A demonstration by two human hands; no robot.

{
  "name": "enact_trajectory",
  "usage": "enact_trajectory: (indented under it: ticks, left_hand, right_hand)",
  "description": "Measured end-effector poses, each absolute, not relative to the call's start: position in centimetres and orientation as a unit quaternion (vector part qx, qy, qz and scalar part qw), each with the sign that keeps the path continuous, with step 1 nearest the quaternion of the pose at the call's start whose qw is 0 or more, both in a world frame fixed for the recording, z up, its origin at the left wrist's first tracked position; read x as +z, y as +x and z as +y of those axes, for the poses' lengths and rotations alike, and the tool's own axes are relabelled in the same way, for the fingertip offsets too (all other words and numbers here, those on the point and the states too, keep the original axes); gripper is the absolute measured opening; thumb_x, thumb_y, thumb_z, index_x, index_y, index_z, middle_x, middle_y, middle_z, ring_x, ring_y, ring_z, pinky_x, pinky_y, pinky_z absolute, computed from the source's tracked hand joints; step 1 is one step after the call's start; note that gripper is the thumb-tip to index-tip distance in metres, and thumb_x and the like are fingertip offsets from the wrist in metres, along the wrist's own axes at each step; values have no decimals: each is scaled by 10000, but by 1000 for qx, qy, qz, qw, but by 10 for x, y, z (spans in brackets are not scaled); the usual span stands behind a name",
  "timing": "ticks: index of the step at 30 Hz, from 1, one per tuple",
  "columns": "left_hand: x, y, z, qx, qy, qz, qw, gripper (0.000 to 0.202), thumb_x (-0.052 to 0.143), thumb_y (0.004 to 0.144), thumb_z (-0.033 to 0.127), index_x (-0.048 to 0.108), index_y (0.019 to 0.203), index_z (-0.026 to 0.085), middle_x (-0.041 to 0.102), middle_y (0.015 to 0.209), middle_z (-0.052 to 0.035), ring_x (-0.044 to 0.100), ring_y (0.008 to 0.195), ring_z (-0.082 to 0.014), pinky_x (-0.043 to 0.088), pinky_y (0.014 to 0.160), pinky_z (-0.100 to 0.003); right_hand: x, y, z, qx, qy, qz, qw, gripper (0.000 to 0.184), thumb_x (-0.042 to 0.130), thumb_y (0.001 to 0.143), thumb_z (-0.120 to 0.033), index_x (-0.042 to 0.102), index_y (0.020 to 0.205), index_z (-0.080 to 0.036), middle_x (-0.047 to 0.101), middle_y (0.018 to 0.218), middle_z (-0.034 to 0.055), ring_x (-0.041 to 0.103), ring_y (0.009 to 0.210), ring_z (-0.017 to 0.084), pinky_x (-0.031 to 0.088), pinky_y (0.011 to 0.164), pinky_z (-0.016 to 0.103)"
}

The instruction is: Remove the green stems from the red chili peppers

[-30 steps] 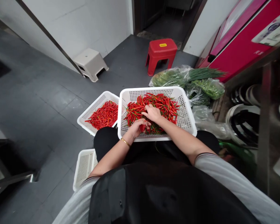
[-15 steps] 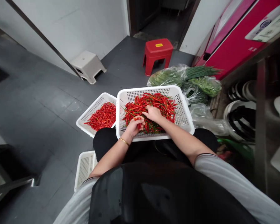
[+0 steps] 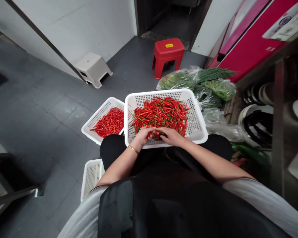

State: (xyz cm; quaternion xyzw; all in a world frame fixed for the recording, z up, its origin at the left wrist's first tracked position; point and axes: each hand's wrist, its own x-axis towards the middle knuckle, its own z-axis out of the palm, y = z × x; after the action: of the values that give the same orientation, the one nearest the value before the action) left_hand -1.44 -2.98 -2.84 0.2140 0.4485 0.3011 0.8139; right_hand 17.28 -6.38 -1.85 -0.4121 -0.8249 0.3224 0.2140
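Nearest on the left, an empty basket (image 3: 90, 177) sits on the floor beside the person's knee. Just beyond the dark apron, the two hands meet at the near edge of the lap basket (image 3: 197, 130), a white perforated tray resting across the thighs. The left hand (image 3: 144, 135), with a thin bracelet (image 3: 133, 149) at the wrist, is curled closed around a few held chillies (image 3: 152, 133), whose red shows between the fingers. The right hand (image 3: 173, 136) lies against them, fingertips on the same spot; whether it pinches one or only touches cannot be told. Past the hands, the pile of chillies (image 3: 161, 112) fills the middle of the tray. To its left and lower, the floor basket (image 3: 93, 123) holds a smaller red heap. The tray looks only balanced on the legs, so a shifted knee or a hard pull at the near rim could tip it and spill the pile. Juice on bare fingers could sting if it reaches the eyes. Farther right lie bags of greens (image 3: 203, 84); beyond stand a red stool (image 3: 168, 53) and a beige stool (image 3: 92, 67).
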Motion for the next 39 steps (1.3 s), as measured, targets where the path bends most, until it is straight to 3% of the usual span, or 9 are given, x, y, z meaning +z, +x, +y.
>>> enact_trajectory:
  ticks: [3,6,10,15,20,24,28,34,39]
  left_hand:
    - [-23,-19,-31,304,224,424,823,296,762,652,303,528,664,122,563,542,-11,340,359,-20,147,338,-159]
    - [-14,-21,-35,298,272,403,821,329,781,648,330,520,670,130,534,512,17,290,349,-6,132,340,-156]
    - [-3,-14,-41,277,350,386,808,328,781,661,355,537,698,139,544,479,16,331,339,-29,160,336,-174]
    - [7,-9,-42,281,366,385,800,381,799,638,407,559,705,118,613,561,-25,355,365,-25,170,342,-181]
    - [21,-9,-30,369,359,418,749,387,806,646,390,519,664,131,544,533,27,318,373,-6,164,353,-165]
    - [37,0,-14,418,356,432,715,349,784,686,383,544,761,142,592,639,17,362,379,-10,166,339,-161]
    - [48,4,-5,442,312,371,755,346,785,694,366,530,798,156,559,637,36,376,393,-14,170,348,-148]
    - [44,-9,-19,338,340,291,828,357,769,709,406,575,796,120,567,629,8,298,368,4,145,346,-157]
    - [34,-12,-28,306,337,356,816,350,802,656,362,557,693,115,527,555,26,270,345,6,105,343,-174]
  right_hand:
    - [-13,173,-57,369,-394,-807,239,405,529,839,-222,596,1239,-200,676,1086,89,637,983,199,503,882,369]
    - [-9,174,-44,477,-462,-693,280,252,529,869,-403,650,918,-187,670,755,31,643,714,165,528,723,314]
    - [-5,172,-30,605,-528,-540,253,470,406,889,-601,491,638,-212,370,405,-83,407,374,108,400,438,242]
    - [9,156,-25,513,-488,-656,261,420,489,867,-480,455,554,-201,460,476,-49,423,468,92,356,497,222]
    - [17,139,-22,362,-544,-650,389,361,475,881,-454,410,614,-219,440,549,-48,427,554,108,376,592,244]
    - [21,133,-5,438,-534,-583,428,306,492,867,-492,563,796,-203,525,590,-40,479,535,115,400,547,241]
    - [37,139,12,427,-499,-580,482,307,612,789,-498,623,813,-192,602,705,-6,527,607,118,432,553,240]
    - [60,158,1,585,-393,-612,358,326,673,765,-483,587,747,-169,550,529,-30,513,474,108,418,481,233]
    - [47,152,-16,346,-513,-692,371,240,553,830,-336,507,638,-200,581,599,11,538,593,135,450,605,263]
